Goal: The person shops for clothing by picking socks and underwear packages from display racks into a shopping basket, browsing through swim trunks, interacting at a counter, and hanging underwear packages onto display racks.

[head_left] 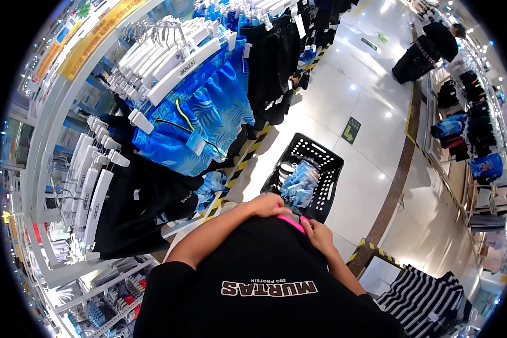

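1 basket, 2 hands, 1 other person

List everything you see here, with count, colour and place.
Hangers: many, white, racks at left
Shorts: several, blue patterned, hanging upper left
Dark clothes: several, black, hanging left and top
Sign: one, yellow, upper left
Basket: one, black, on the floor
Packets: several, mostly blue, inside the basket
Arrow sign: one, green, on the floor beyond the basket
Striped cloth: black and white, lower right, count unclear
Person: one, dark clothing, upper right
Strip: one, pink, between the hands
Shirt: one, black, worn
Left hand: one, bare, strip's left end
Right hand: one, bare, strip's right end
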A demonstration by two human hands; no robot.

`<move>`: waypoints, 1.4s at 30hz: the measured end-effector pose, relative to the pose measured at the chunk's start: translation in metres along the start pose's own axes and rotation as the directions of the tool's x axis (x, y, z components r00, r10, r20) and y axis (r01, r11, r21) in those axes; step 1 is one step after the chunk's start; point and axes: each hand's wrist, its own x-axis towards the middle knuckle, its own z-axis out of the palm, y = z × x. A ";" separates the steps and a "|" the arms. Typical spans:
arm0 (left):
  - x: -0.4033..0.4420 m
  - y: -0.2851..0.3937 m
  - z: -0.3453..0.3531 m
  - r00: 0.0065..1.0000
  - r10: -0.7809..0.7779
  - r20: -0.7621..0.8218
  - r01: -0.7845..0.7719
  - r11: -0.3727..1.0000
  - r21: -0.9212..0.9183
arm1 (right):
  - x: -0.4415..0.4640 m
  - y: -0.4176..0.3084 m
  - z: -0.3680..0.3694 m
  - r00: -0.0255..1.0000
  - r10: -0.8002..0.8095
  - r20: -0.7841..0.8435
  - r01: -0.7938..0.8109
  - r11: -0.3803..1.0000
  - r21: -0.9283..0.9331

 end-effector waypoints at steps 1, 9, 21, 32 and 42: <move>0.006 -0.002 0.000 0.993 -0.004 -0.115 0.006 1.000 0.017 | 0.001 -0.003 -0.002 1.000 0.012 -0.024 -0.013 1.000 -0.024; 0.037 0.015 -0.006 0.913 0.059 -0.403 -0.125 0.983 -0.138 | 0.053 0.000 -0.029 0.954 0.031 -0.297 -0.058 0.995 -0.084; 0.145 0.036 -0.051 0.812 0.149 -0.564 -0.124 0.989 0.081 | 0.185 0.009 -0.098 0.860 0.136 -0.492 -0.173 0.984 -0.030; 0.260 0.032 -0.124 0.795 -0.015 -0.606 -0.034 0.997 -0.069 | 0.311 0.000 -0.171 0.800 0.203 -0.565 -0.247 0.969 -0.001; 0.185 -0.198 -0.066 0.709 -0.613 -0.348 0.324 0.721 -0.612 | 0.400 0.009 -0.231 0.778 0.211 -0.592 -0.217 0.974 0.062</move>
